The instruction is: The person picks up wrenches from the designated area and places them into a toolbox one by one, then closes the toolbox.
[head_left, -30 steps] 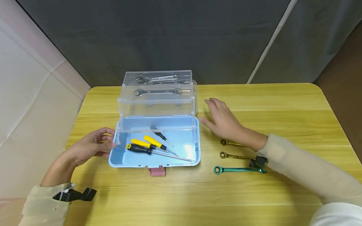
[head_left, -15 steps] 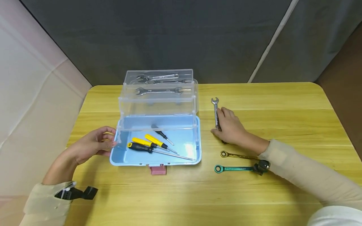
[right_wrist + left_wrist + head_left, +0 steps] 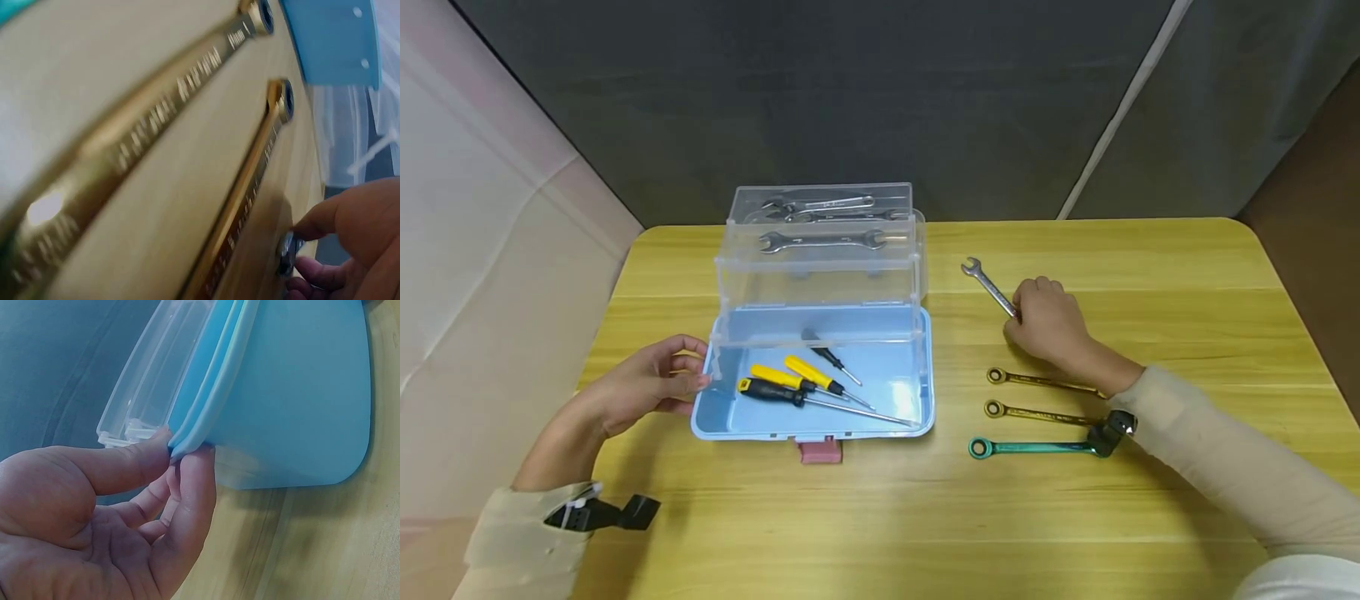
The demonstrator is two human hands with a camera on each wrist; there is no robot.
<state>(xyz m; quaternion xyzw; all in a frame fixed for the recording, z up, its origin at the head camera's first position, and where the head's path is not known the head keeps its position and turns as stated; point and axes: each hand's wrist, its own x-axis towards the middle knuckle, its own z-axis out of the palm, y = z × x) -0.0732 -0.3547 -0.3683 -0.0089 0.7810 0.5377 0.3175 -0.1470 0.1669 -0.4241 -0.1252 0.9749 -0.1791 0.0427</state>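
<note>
My left hand (image 3: pixel 643 387) pinches the left rim of a blue toolbox (image 3: pixel 752 436); in the left wrist view, thumb and fingers (image 3: pixel 190 506) meet at that rim. The toolbox stands open, with clear trays (image 3: pixel 820 287) raised at its back. My right hand (image 3: pixel 1054 327), right of the box, grips one end of a silver wrench (image 3: pixel 989 287); its open-ended head points to the far left. The gripped end is hidden in the head view. In the right wrist view, the silver wrench (image 3: pixel 288 253) shows between thumb and fingers, close to the tabletop.
Below the right hand lie two gold ratchet wrenches (image 3: pixel 1037 380) and a green ratchet wrench (image 3: pixel 1030 448). Several screwdrivers (image 3: pixel 775 392) lie in the box, and silver wrenches (image 3: pixel 822 242) rest in the trays. A pink latch (image 3: pixel 821 452) hangs at the front. Dark cloth (image 3: pixel 820 100) backs the table.
From beside the box, my right hand has moved right and slightly toward me. The silver wrench came into sight and has turned from upright to slanting. The left hand keeps its place.
</note>
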